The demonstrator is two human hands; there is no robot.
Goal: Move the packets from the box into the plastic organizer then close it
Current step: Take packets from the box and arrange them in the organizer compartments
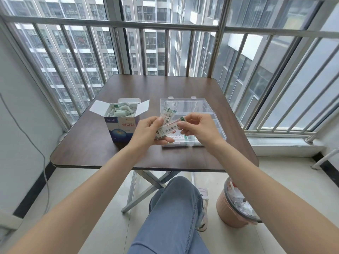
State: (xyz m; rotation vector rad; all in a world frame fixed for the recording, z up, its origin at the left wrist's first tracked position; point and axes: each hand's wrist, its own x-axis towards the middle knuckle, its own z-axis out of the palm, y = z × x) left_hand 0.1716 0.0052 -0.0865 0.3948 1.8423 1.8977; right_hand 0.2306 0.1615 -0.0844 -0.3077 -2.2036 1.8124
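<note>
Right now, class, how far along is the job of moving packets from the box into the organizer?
Partly done: a few white packets already lie in the front row of the clear plastic organizer. In hand: the left hand and right hand hold several white-and-green packets above it. Left: the open blue-and-white cardboard box is still full, and the organizer's lid stands open.

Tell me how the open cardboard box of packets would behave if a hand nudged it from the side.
The box stands taller than its footprint, so it would probably tip rather than slide. It looks light: thin card filled with small paper packets. Its open flaps would likely bend if caught.
</note>
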